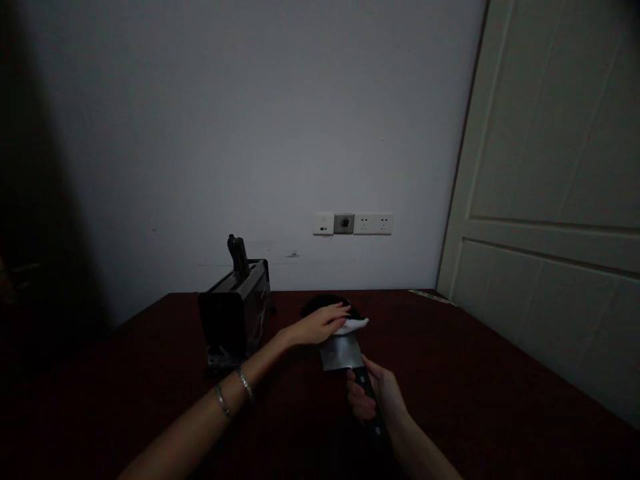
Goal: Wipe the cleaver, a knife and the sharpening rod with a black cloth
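My right hand [375, 397] is wrapped round the black riveted handle of a cleaver [341, 352], whose wide steel blade points away from me. Across the far part of the blade lies my left hand [320, 323], fingers fairly straight, pressing a folded white cloth [353, 325] onto the metal. Part of the cloth and the blade's far end are hidden under that hand. Just behind it sits a dark rounded object [325, 302], too dim to name.
A dark knife block [235, 307] stands on the left of the dark red table [440, 373], two black handles [239, 257] rising from its top. A thin strip [431, 296] lies at the back right edge. Sockets [373, 224] are on the wall; a pale door [550, 200] bounds the right.
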`<action>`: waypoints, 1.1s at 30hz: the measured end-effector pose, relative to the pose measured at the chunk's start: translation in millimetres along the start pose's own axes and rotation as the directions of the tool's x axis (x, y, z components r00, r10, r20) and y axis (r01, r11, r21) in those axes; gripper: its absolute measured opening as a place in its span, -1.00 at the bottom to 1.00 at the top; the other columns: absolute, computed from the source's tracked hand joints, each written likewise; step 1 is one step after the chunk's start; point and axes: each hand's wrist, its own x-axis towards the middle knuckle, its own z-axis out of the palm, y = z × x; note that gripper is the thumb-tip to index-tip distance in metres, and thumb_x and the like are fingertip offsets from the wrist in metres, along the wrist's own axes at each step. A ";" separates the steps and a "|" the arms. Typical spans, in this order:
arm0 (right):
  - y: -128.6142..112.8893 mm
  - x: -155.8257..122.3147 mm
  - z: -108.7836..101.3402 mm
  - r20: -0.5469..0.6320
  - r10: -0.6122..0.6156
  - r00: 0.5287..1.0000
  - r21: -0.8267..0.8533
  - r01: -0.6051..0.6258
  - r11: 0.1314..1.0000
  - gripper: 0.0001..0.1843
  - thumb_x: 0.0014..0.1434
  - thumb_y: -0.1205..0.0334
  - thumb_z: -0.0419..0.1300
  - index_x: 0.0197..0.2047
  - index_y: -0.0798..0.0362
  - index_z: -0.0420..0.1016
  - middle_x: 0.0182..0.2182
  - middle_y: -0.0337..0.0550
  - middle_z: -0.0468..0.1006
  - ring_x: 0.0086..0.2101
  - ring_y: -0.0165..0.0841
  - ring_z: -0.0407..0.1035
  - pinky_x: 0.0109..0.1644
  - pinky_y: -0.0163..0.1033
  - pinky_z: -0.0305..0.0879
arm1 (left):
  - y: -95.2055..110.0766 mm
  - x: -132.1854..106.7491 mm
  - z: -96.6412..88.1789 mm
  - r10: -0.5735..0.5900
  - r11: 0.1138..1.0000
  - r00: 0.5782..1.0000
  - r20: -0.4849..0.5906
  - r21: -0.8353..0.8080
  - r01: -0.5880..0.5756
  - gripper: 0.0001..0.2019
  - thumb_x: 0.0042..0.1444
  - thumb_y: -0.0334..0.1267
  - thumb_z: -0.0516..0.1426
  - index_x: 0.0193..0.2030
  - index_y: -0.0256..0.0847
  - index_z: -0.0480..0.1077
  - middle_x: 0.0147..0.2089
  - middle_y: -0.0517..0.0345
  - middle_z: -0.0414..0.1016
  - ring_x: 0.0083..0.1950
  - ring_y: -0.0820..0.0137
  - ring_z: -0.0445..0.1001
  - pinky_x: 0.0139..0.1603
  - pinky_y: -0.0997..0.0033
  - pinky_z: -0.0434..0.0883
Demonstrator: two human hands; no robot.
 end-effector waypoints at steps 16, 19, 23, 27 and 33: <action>13.1 0.0 16.5 -0.076 -0.048 0.996 -0.113 0.039 0.993 -0.50 0.09 -0.12 -0.01 -0.58 0.14 0.38 -0.85 -0.29 0.25 -0.85 -0.54 -0.05 -0.81 -0.42 -0.11 | -2.7 3.3 7.8 -0.121 0.611 0.992 0.031 0.790 0.049 -0.35 0.25 -0.01 -0.28 0.32 -0.50 -0.24 0.38 -0.21 -0.36 0.38 0.18 -0.45 0.32 0.09 -0.23; 12.0 -0.6 17.4 -0.068 -0.031 0.997 -0.087 0.025 0.996 -0.52 0.06 -0.12 0.02 -0.58 0.14 0.38 -0.84 -0.30 0.25 -0.86 -0.54 -0.06 -0.82 -0.41 -0.11 | 0.8 -0.5 7.3 -0.169 0.625 0.980 0.102 0.780 0.027 -0.35 0.26 -0.01 -0.30 0.32 -0.52 -0.26 0.38 -0.21 -0.40 0.37 0.20 -0.47 0.32 0.12 -0.26; 4.7 -2.1 13.7 -0.039 -0.014 0.999 -0.045 0.012 0.999 -0.52 0.12 -0.09 -0.03 -0.56 0.13 0.36 -0.82 -0.34 0.22 -0.84 -0.57 -0.12 -0.80 -0.42 -0.10 | 9.5 -11.3 18.6 -0.214 0.682 0.946 0.244 0.730 -0.034 -0.36 0.26 -0.02 -0.28 0.33 -0.49 -0.27 0.38 -0.18 -0.42 0.37 0.22 -0.47 0.32 0.14 -0.26; -1.5 -4.1 7.4 0.057 0.004 0.998 -0.123 0.003 0.992 -0.46 0.12 -0.10 -0.06 -0.70 0.11 0.27 -0.87 -0.36 0.09 -0.84 -0.56 -0.09 -0.79 -0.43 -0.13 | 18.8 -22.7 30.0 -0.214 0.720 0.916 0.338 0.688 -0.086 -0.37 0.26 -0.05 -0.27 0.33 -0.48 -0.28 0.37 -0.19 -0.43 0.37 0.20 -0.47 0.32 0.10 -0.20; 1.2 -6.0 10.9 0.055 0.012 0.998 -0.103 -0.006 0.995 -0.46 0.13 -0.11 -0.08 -0.70 0.10 0.25 -0.86 -0.37 0.08 -0.83 -0.57 -0.11 -0.79 -0.44 -0.14 | 24.4 -22.8 28.9 -0.242 0.731 0.917 0.318 0.681 -0.044 -0.35 0.25 -0.04 -0.23 0.34 -0.45 -0.32 0.37 -0.16 -0.46 0.37 0.19 -0.49 0.32 0.07 -0.23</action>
